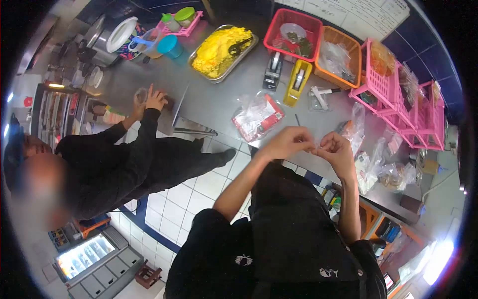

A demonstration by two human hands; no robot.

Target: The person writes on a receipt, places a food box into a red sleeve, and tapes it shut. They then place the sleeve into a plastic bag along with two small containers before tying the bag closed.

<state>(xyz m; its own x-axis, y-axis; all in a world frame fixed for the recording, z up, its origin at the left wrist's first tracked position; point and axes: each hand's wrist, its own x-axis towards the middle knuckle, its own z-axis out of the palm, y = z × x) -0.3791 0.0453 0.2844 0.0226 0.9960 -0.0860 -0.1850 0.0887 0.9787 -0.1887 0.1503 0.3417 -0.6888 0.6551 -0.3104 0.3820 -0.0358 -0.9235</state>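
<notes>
At steel counter (219, 99): L hand (289, 142), R hand (339, 150) pinched

A steel counter (214, 99) runs along a dark blue wall (444, 74) with a whiteboard (358, 15). The floor (174, 209) has white tiles. A lit display case (84, 256) stands on it.

A small thing (315, 147) sits between the fingertips of the left hand (288, 142) and the right hand (338, 149). Both hands pinch it. It looks pale and thin, but it is too tiny to tell what it is. It is held up just by the edge of the metal counter (219, 102).
</notes>
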